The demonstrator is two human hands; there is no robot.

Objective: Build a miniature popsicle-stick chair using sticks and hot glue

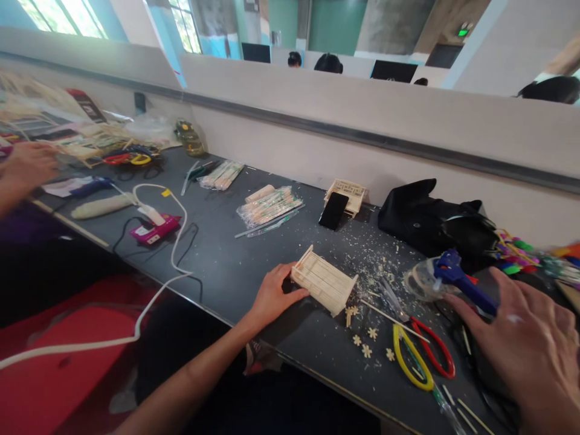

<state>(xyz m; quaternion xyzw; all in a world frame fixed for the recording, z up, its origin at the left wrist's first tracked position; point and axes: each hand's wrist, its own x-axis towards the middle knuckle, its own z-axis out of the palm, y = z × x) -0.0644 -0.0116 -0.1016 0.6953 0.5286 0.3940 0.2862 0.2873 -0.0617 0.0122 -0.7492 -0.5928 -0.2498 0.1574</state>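
Grip, left: left hand (274, 294) rests on the desk (226, 266), fingers curled against the near-left end of the wooden stick model (324, 280), steadying it rather than lifting it.
Grip, right: right hand (525, 338) is spread and grasps nothing, fingers stretched toward the blue glue gun (457, 275) at its 11 o'clock, not yet touching it.
Model: a small railed frame of pale sticks, lying on the desk; its walls look joined, which suggests the main frame is largely built.
Left to add: by the look of it, loose flower-shaped pieces (368, 344) at the model's 5 o'clock are not yet attached.
Tools: scissors with yellow and red handles (423, 356) lie at 4 o'clock from the model; thin sticks beside them.
Debris: wood shavings (376, 266) scattered at 2 o'clock.
Farther out: phone (333, 210) against a second stick model (350, 194) at 12 o'clock; black bag (435, 220) at 1 o'clock; another person's hand (29, 166) far off at 9 o'clock.
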